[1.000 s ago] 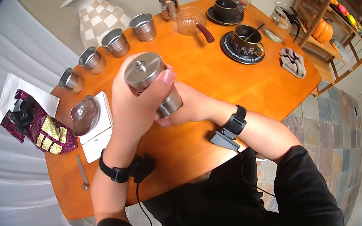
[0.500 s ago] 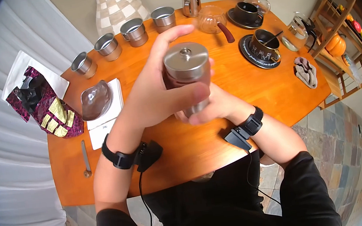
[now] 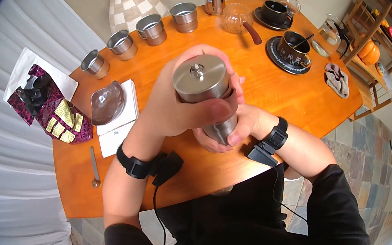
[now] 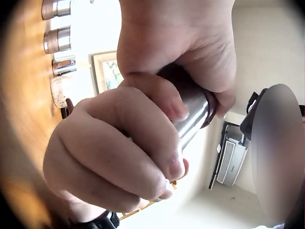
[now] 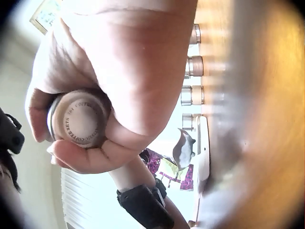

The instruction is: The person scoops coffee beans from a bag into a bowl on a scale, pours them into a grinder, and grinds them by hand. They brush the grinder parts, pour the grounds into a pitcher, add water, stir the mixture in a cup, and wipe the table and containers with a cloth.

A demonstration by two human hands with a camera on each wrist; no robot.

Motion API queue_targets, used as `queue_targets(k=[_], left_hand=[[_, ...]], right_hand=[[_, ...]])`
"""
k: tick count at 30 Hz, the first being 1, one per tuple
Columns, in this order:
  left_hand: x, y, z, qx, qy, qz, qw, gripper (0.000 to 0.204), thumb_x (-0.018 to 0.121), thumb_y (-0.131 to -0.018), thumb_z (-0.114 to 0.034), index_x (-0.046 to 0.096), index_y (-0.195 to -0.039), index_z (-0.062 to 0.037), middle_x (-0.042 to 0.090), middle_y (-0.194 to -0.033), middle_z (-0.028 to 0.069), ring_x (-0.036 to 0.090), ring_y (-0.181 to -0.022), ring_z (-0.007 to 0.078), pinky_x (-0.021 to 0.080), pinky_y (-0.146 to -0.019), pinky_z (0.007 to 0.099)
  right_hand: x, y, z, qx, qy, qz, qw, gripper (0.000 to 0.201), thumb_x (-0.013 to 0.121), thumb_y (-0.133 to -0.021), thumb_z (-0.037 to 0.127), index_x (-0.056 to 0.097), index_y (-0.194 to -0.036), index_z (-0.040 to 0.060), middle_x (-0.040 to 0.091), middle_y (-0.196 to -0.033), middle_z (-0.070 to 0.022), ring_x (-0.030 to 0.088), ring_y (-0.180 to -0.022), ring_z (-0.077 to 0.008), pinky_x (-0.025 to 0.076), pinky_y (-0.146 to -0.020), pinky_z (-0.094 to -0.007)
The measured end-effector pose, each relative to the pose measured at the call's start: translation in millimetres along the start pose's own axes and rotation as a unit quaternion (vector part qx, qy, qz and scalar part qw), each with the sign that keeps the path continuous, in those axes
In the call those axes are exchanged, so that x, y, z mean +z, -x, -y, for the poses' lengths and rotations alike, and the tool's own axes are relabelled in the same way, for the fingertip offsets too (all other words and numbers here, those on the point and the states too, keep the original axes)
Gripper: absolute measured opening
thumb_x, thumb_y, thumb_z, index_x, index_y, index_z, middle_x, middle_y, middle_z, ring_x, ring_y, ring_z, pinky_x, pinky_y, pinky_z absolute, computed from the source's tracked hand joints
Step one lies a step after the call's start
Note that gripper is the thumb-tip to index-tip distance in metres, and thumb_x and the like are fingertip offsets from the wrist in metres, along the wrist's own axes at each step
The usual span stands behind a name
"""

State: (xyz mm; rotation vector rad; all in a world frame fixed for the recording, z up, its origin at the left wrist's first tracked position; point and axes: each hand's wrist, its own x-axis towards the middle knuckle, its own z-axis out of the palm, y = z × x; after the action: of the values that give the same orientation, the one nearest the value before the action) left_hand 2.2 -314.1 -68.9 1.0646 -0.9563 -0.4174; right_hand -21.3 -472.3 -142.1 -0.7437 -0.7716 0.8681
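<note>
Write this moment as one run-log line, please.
left hand: grips upper part of metal cylinder | right hand: holds lower end | cylinder: off the table

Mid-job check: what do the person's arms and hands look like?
Left hand and right hand are ungloved. Each has a black buckled wrist strap carrying a dark wedge-shaped housing with a thin black cable. Black sleeves end well short of the straps.

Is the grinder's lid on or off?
On: in the head view, the lid caps the grinder, the left hand gripping just below it.
</note>
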Motion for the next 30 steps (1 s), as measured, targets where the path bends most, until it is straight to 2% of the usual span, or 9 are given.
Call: queue_targets(k=[2, 4, 6, 10, 16, 18, 23, 25, 30], left_hand=[[-0.8, -1.0, -1.3, -0.008, -0.018, -0.022, 1.0, 0.042, 0.079, -0.075, -0.009, 0.055, -0.109, -0.0034, 0.066, -0.095, 0.0081, 0.066, -0.087, 0.018, 0.053, -0.085, 0.0345], [0.9, -2.2, -5.9, -0.013, -0.036, -0.045, 0.998, 0.04, 0.077, -0.076, -0.009, 0.055, -0.108, -0.0032, 0.066, -0.094, 0.0075, 0.066, -0.087, 0.0175, 0.054, -0.083, 0.0339], [5.8, -3.4, -12.4, -0.065, -0.106, -0.107, 0.986, 0.059, 0.084, -0.074, -0.039, 0.054, -0.111, -0.0036, 0.066, -0.09, 0.0084, 0.068, -0.086, 0.0207, 0.047, -0.104, 0.0451], [7.1, -4.4, -15.2, -0.071, -0.156, -0.137, 0.976, 0.053, 0.079, -0.076, -0.033, 0.054, -0.112, -0.0017, 0.066, -0.091, 0.0096, 0.068, -0.087, 0.0216, 0.048, -0.103, 0.044], [14.5, -4.3, -21.8, -0.083, -0.203, -0.175, 0.96, 0.047, 0.075, -0.079, -0.028, 0.056, -0.112, 0.0001, 0.066, -0.094, 0.0104, 0.067, -0.09, 0.022, 0.054, -0.091, 0.0385], [16.3, -5.5, -17.7, -0.047, -0.188, -0.234, 0.953, 0.039, 0.082, -0.078, -0.022, 0.06, -0.104, -0.0012, 0.067, -0.083, 0.0019, 0.063, -0.075, 0.0078, 0.052, -0.068, 0.0244], [16.3, -5.1, -14.6, -0.047, -0.196, -0.235, 0.951, 0.044, 0.082, -0.079, -0.027, 0.061, -0.106, 0.0004, 0.068, -0.085, 0.0027, 0.064, -0.076, 0.0084, 0.052, -0.068, 0.0241], [18.7, -4.4, -13.2, -0.019, -0.237, -0.267, 0.934, 0.045, 0.083, -0.079, -0.027, 0.061, -0.106, 0.0006, 0.068, -0.086, 0.0035, 0.064, -0.077, 0.0084, 0.052, -0.069, 0.0238], [24.1, -3.6, -11.2, -0.024, -0.264, -0.31, 0.913, 0.046, 0.084, -0.078, -0.028, 0.061, -0.105, 0.0004, 0.069, -0.087, 0.0044, 0.065, -0.077, 0.0084, 0.053, -0.069, 0.0239]], right_hand=[[-0.1, -1.2, 0.3, -0.002, 0.043, 0.01, 0.999, 0.055, 0.084, -0.067, 0.031, 0.056, -0.103, 0.0003, 0.059, -0.071, -0.0065, 0.054, -0.057, -0.0138, 0.041, -0.051, -0.0249], [5.9, -0.9, 5.9, -0.017, 0.029, -0.059, 0.998, 0.055, 0.084, -0.068, 0.032, 0.057, -0.106, 0.0027, 0.059, -0.073, -0.0062, 0.054, -0.058, -0.0135, 0.041, -0.052, -0.0251], [5.6, -0.5, 6.7, -0.021, 0.046, -0.073, 0.996, 0.054, 0.084, -0.068, 0.031, 0.057, -0.107, 0.0039, 0.059, -0.075, -0.0065, 0.055, -0.059, -0.0137, 0.042, -0.053, -0.0254], [3.8, -1.5, 6.3, -0.032, 0.109, -0.13, 0.985, 0.052, 0.082, -0.07, 0.023, 0.056, -0.111, 0.0057, 0.06, -0.082, -0.007, 0.057, -0.064, -0.0149, 0.044, -0.055, -0.0266], [10.5, -6.2, 10.8, -0.057, 0.208, -0.203, 0.955, 0.048, 0.075, -0.07, 0.012, 0.054, -0.113, 0.0063, 0.061, -0.085, -0.0054, 0.059, -0.068, -0.0147, 0.046, -0.056, -0.0272], [14.4, -7.7, 14.5, -0.055, 0.226, -0.22, 0.948, 0.047, 0.075, -0.071, 0.011, 0.054, -0.113, 0.0064, 0.061, -0.086, -0.0047, 0.059, -0.071, -0.0142, 0.047, -0.059, -0.0272], [16.6, -9.5, 15.5, -0.069, 0.319, -0.267, 0.907, 0.043, 0.074, -0.074, 0.009, 0.054, -0.112, 0.0067, 0.061, -0.087, -0.0023, 0.06, -0.078, -0.0126, 0.049, -0.069, -0.0273], [22.6, -10.0, 20.2, -0.055, 0.343, -0.295, 0.89, 0.045, 0.075, -0.075, 0.007, 0.054, -0.116, 0.006, 0.063, -0.096, -0.0033, 0.062, -0.088, -0.0131, 0.05, -0.078, -0.0292], [18.5, -13.4, 12.5, -0.11, 0.379, -0.317, 0.863, 0.054, 0.077, -0.075, 0.009, 0.053, -0.123, 0.005, 0.062, -0.11, -0.0058, 0.062, -0.098, -0.0147, 0.051, -0.085, -0.0317]])
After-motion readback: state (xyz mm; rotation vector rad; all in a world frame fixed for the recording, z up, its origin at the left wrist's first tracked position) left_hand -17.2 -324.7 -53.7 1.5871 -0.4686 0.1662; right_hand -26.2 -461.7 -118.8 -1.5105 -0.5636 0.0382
